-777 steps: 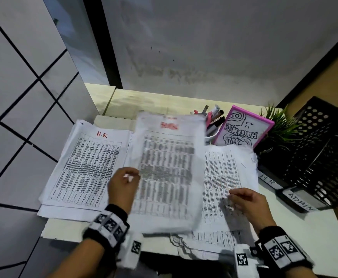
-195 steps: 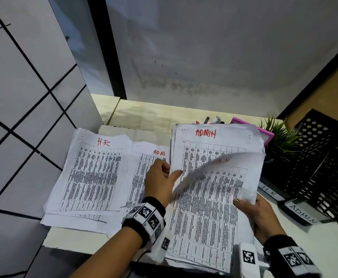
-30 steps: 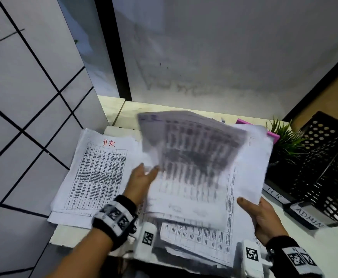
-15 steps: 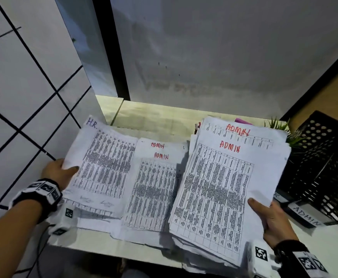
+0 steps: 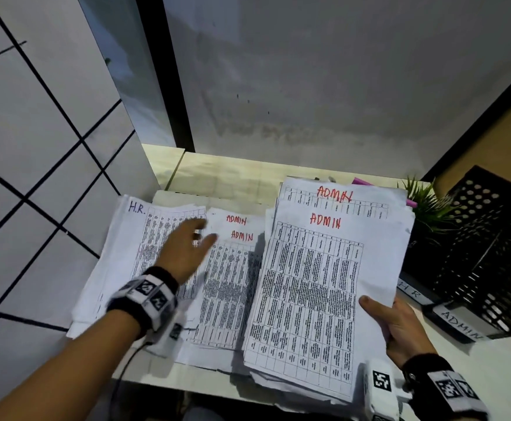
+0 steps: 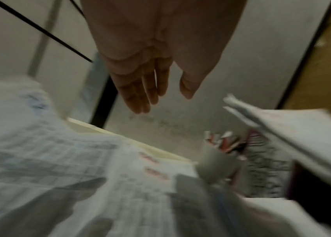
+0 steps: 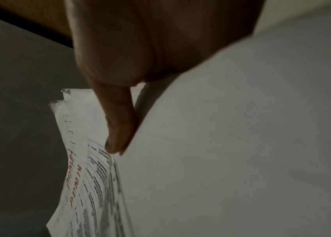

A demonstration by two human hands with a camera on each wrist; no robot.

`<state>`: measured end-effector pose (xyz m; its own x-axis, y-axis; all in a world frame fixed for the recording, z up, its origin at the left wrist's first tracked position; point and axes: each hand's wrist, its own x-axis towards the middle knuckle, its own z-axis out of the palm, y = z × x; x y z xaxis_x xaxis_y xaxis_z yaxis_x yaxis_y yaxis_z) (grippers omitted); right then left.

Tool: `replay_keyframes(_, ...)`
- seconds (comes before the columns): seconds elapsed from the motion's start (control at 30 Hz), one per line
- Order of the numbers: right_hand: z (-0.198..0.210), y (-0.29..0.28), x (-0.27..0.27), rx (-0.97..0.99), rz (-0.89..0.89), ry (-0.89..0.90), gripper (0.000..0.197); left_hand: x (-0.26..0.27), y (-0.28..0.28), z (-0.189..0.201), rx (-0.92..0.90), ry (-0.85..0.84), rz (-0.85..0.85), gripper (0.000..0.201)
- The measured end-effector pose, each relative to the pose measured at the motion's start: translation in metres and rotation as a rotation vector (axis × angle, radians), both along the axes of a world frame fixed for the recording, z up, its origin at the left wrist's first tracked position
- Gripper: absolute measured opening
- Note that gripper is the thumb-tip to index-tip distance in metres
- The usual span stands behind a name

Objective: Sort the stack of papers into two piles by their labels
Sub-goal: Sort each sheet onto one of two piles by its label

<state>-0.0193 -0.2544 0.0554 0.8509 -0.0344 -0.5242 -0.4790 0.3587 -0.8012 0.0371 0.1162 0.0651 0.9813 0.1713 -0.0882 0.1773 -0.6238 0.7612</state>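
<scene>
Here, right hand (image 5: 399, 326) thumb-pinching the raised unsorted ADMIN-topped stack (image 5: 318, 284) at its right edge; left hand (image 5: 184, 253), fingers straight and empty, above HR pile (image 5: 120, 268) and ADMIN pile (image 5: 230, 287) on the desk (image 5: 233, 174).

The left hand (image 5: 187, 253) reaches forward with its fingers (image 6: 140, 89) straight and loosely together, thumb apart, holding nothing (it looks blurred in the head view). The right hand (image 5: 399, 326) sits lower, thumb (image 7: 118, 121) pressed on top, fingers hidden underneath, both wrists banded.
</scene>
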Motion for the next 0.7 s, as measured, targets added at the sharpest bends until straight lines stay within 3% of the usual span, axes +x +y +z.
replay_keyframes(0.17, 0.0, 0.001, 0.004, -0.019, 0.001, -0.001, 0.046, 0.0, -0.087, 0.008, -0.366, 0.212, -0.129, 0.054)
replay_keyframes(0.27, -0.002, -0.003, 0.006, -0.06, 0.012, -0.008, 0.051, -0.001, -0.11, -0.002, -0.422, 0.191, 0.032, 0.054)
replay_keyframes(0.4, -0.004, -0.009, 0.009, -0.077, 0.044, -0.014, 0.038, -0.002, -0.116, -0.011, -0.542, 0.053, 0.205, 0.022)
replay_keyframes(0.47, -0.006, -0.01, 0.011, -0.087, 0.066, -0.021, 0.039, -0.005, -0.117, -0.008, -0.6, 0.052, 0.296, 0.03)
replay_keyframes(0.53, -0.009, -0.008, 0.013, -0.096, 0.058, -0.021, 0.038, -0.007, -0.116, -0.011, -0.608, 0.038, 0.316, 0.045)
replay_keyframes(0.63, -0.013, -0.004, 0.014, -0.111, 0.031, -0.026, 0.038, -0.012, -0.116, -0.011, -0.581, 0.019, 0.301, 0.05)
replay_keyframes(0.7, -0.014, 0.0, 0.014, -0.101, 0.031, -0.027, 0.053, -0.019, -0.115, -0.012, -0.486, -0.076, 0.22, 0.046)
